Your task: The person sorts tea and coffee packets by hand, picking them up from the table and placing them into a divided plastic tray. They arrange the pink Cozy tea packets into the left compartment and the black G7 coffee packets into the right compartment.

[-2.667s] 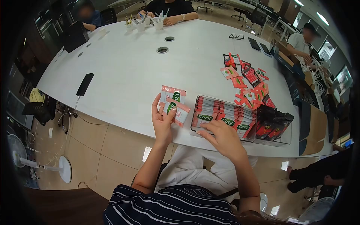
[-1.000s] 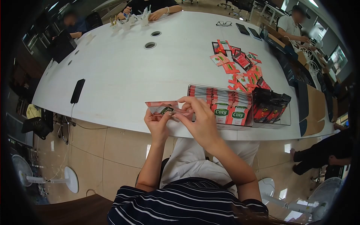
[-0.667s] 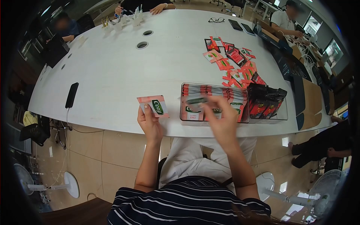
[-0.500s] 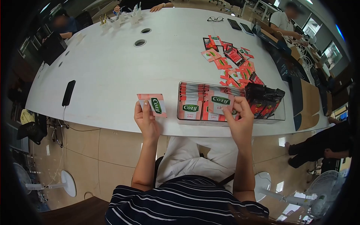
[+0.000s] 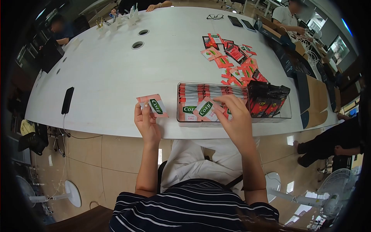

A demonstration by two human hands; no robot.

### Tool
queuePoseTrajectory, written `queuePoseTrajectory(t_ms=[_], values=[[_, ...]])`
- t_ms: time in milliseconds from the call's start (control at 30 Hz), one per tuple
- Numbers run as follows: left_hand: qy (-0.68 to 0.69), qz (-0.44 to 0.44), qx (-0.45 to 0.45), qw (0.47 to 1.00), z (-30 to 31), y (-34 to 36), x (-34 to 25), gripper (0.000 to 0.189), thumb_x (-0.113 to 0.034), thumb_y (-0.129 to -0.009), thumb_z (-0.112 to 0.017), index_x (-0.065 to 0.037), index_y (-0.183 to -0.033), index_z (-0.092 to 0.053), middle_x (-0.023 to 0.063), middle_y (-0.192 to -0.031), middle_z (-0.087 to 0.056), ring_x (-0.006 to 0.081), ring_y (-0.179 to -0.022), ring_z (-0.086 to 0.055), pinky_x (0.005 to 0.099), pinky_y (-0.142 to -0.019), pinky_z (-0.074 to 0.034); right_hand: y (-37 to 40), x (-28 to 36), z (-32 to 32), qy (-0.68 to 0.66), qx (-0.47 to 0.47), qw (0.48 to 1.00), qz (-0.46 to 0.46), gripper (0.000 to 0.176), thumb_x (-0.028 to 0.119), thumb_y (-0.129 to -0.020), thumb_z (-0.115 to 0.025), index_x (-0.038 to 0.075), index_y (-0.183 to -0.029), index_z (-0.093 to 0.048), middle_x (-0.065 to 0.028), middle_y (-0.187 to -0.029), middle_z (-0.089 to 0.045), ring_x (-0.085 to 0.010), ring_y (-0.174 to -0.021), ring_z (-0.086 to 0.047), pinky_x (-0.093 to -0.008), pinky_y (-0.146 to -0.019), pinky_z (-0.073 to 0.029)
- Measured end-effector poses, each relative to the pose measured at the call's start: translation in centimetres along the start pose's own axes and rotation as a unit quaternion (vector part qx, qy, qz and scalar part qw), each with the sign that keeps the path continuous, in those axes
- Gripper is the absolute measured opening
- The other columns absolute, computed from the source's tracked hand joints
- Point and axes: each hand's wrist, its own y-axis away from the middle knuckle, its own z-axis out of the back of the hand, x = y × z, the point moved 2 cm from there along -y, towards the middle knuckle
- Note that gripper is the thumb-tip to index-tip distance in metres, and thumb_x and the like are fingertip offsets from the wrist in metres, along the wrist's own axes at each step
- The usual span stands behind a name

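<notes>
sachet (image 5: 154, 106) pinched by the left hand (image 5: 147, 123); second sachet (image 5: 208, 110) gripped by the right hand (image 5: 235, 119), over the packed container (image 5: 201, 124). side holds seemingly leave both green logos (image 5: 156, 107) uncovered.

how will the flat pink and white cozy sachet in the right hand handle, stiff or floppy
The flat, square pink-and-white Cozy sachet is probably light: the right hand pinches just one side. Being thin, it likely flexes under pressure, though it seems stiff enough not to droop here.
</notes>
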Motion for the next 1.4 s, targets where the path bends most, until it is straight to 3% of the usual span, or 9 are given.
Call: queuePoseTrajectory(t_ms=[200,500,600,700,900,1000,1100,1300,1400], values=[[0.003,0.000,0.009,1.000,-0.1,0.1,-0.1,0.010,-0.016,-0.095,-0.048,-0.007,-0.100,-0.050,0.0026,-0.088,-0.061,0.0081,-0.073,-0.061,0.0260,-0.059,-0.055,-2.7,0.4,-1.9,-0.037,0.046,0.998,0.033,0.023,0.006,-0.073,-0.068,0.006,-0.095,-0.060,-0.0041,-0.091,-0.059,-0.0225,-0.085,-0.054,-0.0341,-0.072,-0.046],[0.005,0.009,0.013,1.000,-0.5,0.1,-0.3,0.011,-0.016,-0.095,-0.047,-0.007,-0.100,-0.050,0.0010,-0.088,-0.059,0.0056,-0.073,-0.059,0.0222,-0.059,-0.053,-2.9,-0.3,-1.9,-0.051,0.056,0.997,-0.016,0.026,0.011,-0.071,-0.071,0.007,-0.095,-0.061,-0.0027,-0.083,-0.059,-0.0202,-0.087,-0.054,-0.0320,-0.077,-0.044],[0.005,0.012,0.013,1.000,-0.6,0.2,-0.5,0.011,-0.016,-0.095,-0.047,-0.007,-0.101,-0.050,0.0009,-0.087,-0.059,0.0056,-0.073,-0.059,0.0223,-0.059,-0.053,-2.9,-0.4,-2.0,-0.051,0.040,0.998,0.017,0.025,0.009,-0.071,-0.071,0.008,-0.093,-0.060,-0.0027,-0.079,-0.058,-0.0208,-0.082,-0.053,-0.0335,-0.071,-0.045],[0.005,0.011,0.012,1.000,-0.6,0.2,-0.5,0.011,-0.016,-0.095,-0.046,-0.007,-0.101,-0.050,0.0011,-0.088,-0.059,0.0060,-0.074,-0.060,0.0228,-0.059,-0.053,-3.1,-0.4,-2.2,-0.069,0.082,0.994,0.008,0.024,0.009,-0.071,-0.071,0.007,-0.092,-0.060,-0.0023,-0.080,-0.057,-0.0209,-0.080,-0.053,-0.0335,-0.070,-0.045],[-0.003,0.014,0.014,1.000,-0.4,0.2,-0.5,0.012,-0.017,-0.095,-0.046,-0.007,-0.101,-0.049,0.0012,-0.088,-0.059,0.0066,-0.075,-0.060,0.0231,-0.060,-0.054,-3.2,0.0,-2.3,-0.060,0.050,0.995,0.067,0.021,0.010,-0.071,-0.071,0.007,-0.089,-0.059,-0.0012,-0.081,-0.057,-0.0213,-0.078,-0.052,-0.0342,-0.068,-0.045],[-0.002,0.014,0.018,1.000,-0.3,0.1,-0.3,0.012,-0.017,-0.095,-0.047,-0.007,-0.102,-0.049,0.0012,-0.089,-0.059,0.0067,-0.076,-0.060,0.0234,-0.061,-0.054,-2.8,0.2,-2.7,-0.069,0.147,0.986,0.042,0.019,0.011,-0.072,-0.071,0.007,-0.086,-0.059,-0.0014,-0.081,-0.058,-0.0207,-0.079,-0.054,-0.0340,-0.066,-0.045],[0.000,0.015,0.018,1.000,-0.2,0.1,-0.3,0.012,-0.017,-0.095,-0.047,-0.007,-0.102,-0.049,0.0011,-0.089,-0.059,0.0067,-0.077,-0.061,0.0235,-0.062,-0.054,-2.4,-0.3,-3.8,-0.083,0.179,0.979,0.045,0.020,0.013,-0.075,-0.070,0.004,-0.090,-0.061,-0.0055,-0.081,-0.060,-0.0198,-0.075,-0.056,-0.0314,-0.066,-0.045],[-0.004,0.016,0.006,1.000,-0.6,0.2,-0.6,0.011,-0.017,-0.095,-0.047,-0.008,-0.101,-0.049,0.0008,-0.089,-0.059,0.0067,-0.077,-0.061,0.0230,-0.062,-0.054,-2.7,-0.6,-0.6,-0.125,0.142,0.980,-0.058,0.017,0.005,-0.077,-0.066,0.002,-0.092,-0.060,-0.0052,-0.077,-0.057,-0.0122,-0.064,-0.055,-0.0258,-0.058,-0.044],[-0.006,0.020,0.007,1.000,-0.7,0.1,-0.5,0.011,-0.017,-0.095,-0.046,-0.008,-0.100,-0.049,0.0005,-0.087,-0.059,0.0063,-0.074,-0.060,0.0223,-0.061,-0.053,-1.5,-2.0,0.8,-0.075,0.148,0.979,-0.119,0.015,0.002,-0.078,-0.063,0.001,-0.093,-0.060,-0.0043,-0.074,-0.057,-0.0095,-0.066,-0.055,-0.0232,-0.059,-0.042]])
